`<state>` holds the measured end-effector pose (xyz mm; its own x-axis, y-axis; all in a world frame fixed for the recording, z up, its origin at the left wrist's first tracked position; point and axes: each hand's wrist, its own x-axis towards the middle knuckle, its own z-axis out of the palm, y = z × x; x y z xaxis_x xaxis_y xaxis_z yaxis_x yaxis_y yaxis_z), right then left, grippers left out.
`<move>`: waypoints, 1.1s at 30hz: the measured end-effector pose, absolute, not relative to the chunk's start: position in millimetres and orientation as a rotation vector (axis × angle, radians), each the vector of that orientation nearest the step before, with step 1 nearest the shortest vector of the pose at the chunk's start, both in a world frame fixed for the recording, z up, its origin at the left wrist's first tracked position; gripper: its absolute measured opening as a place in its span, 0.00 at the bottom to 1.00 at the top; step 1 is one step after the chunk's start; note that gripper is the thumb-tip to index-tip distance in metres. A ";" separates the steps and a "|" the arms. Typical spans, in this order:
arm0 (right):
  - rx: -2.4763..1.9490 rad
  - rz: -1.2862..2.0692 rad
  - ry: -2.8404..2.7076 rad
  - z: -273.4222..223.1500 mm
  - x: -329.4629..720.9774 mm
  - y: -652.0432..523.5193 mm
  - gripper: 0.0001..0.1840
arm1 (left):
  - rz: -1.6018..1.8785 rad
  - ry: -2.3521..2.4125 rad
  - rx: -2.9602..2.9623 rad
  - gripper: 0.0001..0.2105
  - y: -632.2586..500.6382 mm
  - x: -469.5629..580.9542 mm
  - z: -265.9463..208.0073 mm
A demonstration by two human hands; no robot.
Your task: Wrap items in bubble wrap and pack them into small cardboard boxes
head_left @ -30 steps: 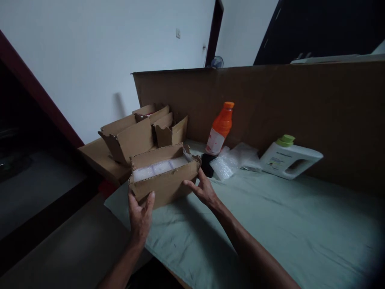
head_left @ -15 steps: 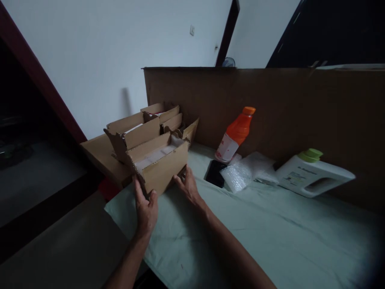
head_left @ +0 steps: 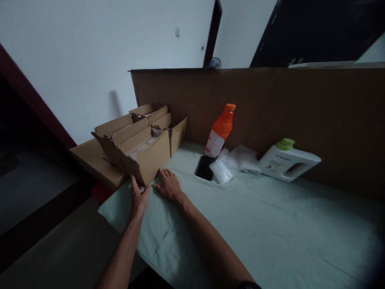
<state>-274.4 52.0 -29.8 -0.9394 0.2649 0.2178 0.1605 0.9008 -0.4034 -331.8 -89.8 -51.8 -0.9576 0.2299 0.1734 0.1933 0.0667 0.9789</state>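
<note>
I have the left hand (head_left: 140,200) at the near lower corner of the front box (head_left: 155,160), forefinger up its end and thumb apart, just at its bottom edge; whether it bears any weight I can't tell. The right hand (head_left: 171,185) lies palm down on the green cloth (head_left: 225,233), fingers extended and thumb out to the side, with the fingertips right by the box's base. I can't make out whether they touch it.

The front box stands just beyond both sets of fingers, pale lining showing inside. Past it I see a second box (head_left: 129,130) close behind, and another box (head_left: 178,136) at its far end, so I judge the setting down and lining up as nearly done. What seems left is any last squaring and getting both hands clear.

Out to the right of the right fingertips are a black flat thing (head_left: 205,167), some bubble wrap (head_left: 225,166), an orange bottle (head_left: 221,128) and, farthest off, a white jug (head_left: 276,160), all well apart from the hands.
</note>
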 end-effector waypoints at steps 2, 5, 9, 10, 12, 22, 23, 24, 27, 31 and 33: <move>-0.292 0.508 -2.812 -29.0 -266.8 46.0 0.36 | 2.050 2.257 0.394 0.42 -91.7 -316.2 -57.4; -0.215 0.446 -2.837 -30.8 -243.4 37.0 0.29 | 1.978 2.229 0.418 0.42 -92.8 -280.2 -60.0; -0.094 0.293 -2.821 -36.7 -182.4 31.5 0.27 | 1.825 2.143 0.504 0.42 -96.2 -232.7 -53.4; -0.077 0.237 -2.808 -38.0 -161.8 32.1 0.26 | 1.774 2.116 0.519 0.43 -98.0 -223.5 -51.1; -0.065 0.135 -2.796 -39.2 -116.6 36.5 0.26 | 1.648 2.081 0.558 0.43 -101.0 -209.6 -46.5; -0.975 -0.107 -2.663 6.8 133.7 120.7 0.10 | 1.037 1.950 1.542 0.30 -26.2 -144.2 -56.8; -1.121 -0.156 -2.563 20.2 163.4 136.6 0.07 | 1.030 1.944 1.677 0.28 -19.6 -135.5 -63.7; -1.253 -0.206 -2.451 35.5 194.0 153.4 0.08 | 1.031 1.945 1.810 0.26 -14.8 -128.5 -71.2; -1.535 -0.346 -2.099 86.8 284.1 203.0 0.13 | 1.068 1.956 2.149 0.22 -9.9 -118.4 -90.6; -1.583 -0.403 -1.802 139.2 368.3 250.1 0.12 | 1.018 2.000 2.281 0.18 -17.7 -115.3 -91.4; -1.439 -0.343 -1.804 151.4 385.4 265.6 0.18 | 1.000 2.026 2.237 0.17 -21.5 -110.9 -83.0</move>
<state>385.4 265.6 151.4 -0.0470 0.6998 0.7128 0.9127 0.3201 -0.2541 -110.9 -21.5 -83.0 -0.0095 0.8843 0.4668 0.9084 -0.1875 0.3737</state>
